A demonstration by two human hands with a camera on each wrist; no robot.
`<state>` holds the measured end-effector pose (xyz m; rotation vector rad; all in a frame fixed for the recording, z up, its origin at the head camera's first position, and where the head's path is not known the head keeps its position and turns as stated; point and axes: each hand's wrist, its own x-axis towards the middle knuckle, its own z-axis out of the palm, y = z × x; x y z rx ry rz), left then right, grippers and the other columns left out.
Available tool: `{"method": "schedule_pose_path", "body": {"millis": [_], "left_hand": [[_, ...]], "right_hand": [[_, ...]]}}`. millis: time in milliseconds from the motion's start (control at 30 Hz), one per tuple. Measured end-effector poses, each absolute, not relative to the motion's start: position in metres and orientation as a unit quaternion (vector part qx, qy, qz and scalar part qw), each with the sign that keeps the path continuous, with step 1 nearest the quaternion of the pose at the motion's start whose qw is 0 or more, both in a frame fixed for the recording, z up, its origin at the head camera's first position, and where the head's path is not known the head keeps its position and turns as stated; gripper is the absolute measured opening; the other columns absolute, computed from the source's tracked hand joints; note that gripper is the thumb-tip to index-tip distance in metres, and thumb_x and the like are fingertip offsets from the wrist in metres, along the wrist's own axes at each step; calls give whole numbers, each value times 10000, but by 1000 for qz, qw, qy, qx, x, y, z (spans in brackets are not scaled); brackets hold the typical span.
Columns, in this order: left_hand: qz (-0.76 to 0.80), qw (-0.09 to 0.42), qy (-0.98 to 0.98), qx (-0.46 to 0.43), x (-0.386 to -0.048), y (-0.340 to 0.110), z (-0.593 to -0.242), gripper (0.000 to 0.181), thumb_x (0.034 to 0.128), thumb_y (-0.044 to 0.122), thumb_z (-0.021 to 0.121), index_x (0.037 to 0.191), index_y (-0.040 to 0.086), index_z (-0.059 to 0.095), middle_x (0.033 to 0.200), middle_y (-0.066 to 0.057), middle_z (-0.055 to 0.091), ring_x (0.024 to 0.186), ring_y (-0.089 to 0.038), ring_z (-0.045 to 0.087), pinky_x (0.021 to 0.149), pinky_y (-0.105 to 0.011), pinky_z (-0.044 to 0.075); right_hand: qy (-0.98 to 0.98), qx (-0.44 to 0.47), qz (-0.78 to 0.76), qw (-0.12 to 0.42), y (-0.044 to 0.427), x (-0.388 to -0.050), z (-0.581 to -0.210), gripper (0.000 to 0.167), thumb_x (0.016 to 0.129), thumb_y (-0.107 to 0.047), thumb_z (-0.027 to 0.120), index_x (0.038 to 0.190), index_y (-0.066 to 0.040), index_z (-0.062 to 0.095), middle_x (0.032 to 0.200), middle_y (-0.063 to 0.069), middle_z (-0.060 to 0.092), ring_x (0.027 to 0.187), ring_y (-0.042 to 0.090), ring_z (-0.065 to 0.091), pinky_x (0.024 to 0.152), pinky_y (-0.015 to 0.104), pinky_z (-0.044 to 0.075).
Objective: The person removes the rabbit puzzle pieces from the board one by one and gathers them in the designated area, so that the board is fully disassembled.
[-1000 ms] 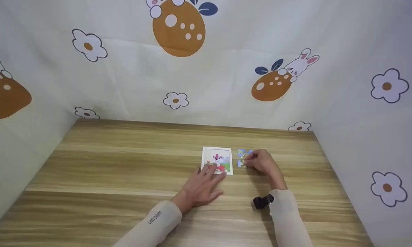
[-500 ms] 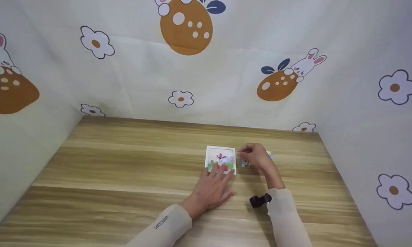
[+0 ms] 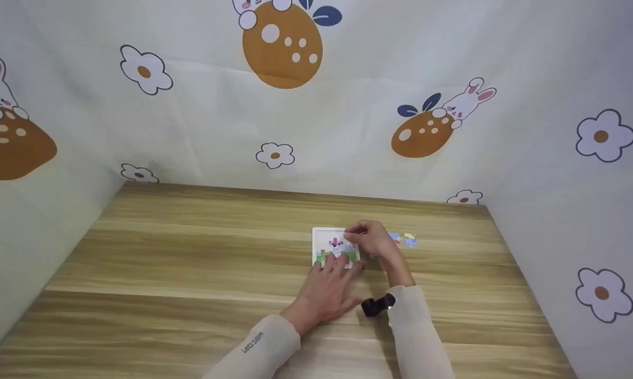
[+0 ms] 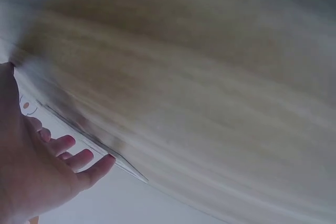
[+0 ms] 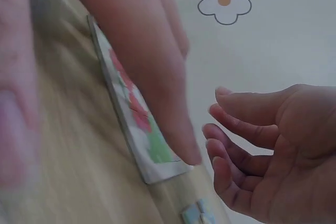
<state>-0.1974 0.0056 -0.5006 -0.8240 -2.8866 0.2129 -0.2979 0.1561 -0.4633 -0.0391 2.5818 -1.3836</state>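
"White puzzle frame (image 3: pixel 326 237), lying flat on the wooden bench (image 3: pixel 190 247): what is changing at it?"

"The right grip (image 3: pixel 374 239) is shifting left. Half a second ago it was hovering just beside the frame; now it is reaching over the upper right corner, away from the outermost loose pieces (image 3: pixel 410 240). The left grip (image 3: pixel 324 292) is staying at the lower edge."

"How is that bearing on the work?"

"Judging by position, attention is passing from the loose pieces to the inside of the frame. The printed animal (image 3: pixel 335 245) is showing low in the frame, while the upper left area is lying bare."

"Is the right grip holding anything?"

"Its thumb and fingertips are coming close together. No view is showing whether a piece is sitting between them; I am unable to tell."

"And the left?"

"Its fingers are extending, spread apart, and resting on the lower part of the frame, covering some of the picture. They are clamping nothing."

"Where is the frame lying relative to each grip?"

"It is lying beneath the left fingertips and under the right ones at its corner. Contact at that corner is remaining unclear."
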Motion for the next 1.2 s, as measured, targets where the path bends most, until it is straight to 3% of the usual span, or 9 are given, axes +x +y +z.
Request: {"method": "schedule_pose_path", "body": {"millis": [367,1000,1200], "left_hand": [[70,34,-958,-276,-197,5,-499,706,987,679,327,1579,297,295,1571,-73,408,1424,-268,420,1082,-496,437],[68,67,-952,-292,-202,2,-500,713,973,703,319,1520,256,414,1515,-102,460,1362,-297,453,1045,-510,429],[72,42,-953,-290,-204,3,-498,724,974,708,307,1534,255,390,1551,-104,433,1401,-293,432,1066,-521,423]], "right_hand": [[868,-9,-482,116,146,-303,-480,172,964,-164,665,1112,-116,739,1091,79,700,955,199,600,794,267,486],[886,-82,-441,118,146,-306,-483,173,970,-91,633,1070,-94,774,1078,77,740,925,170,612,811,285,512],[886,-92,-436,126,146,-308,-484,194,979,-97,623,1102,-120,771,1107,66,737,954,180,628,865,327,523]]}}
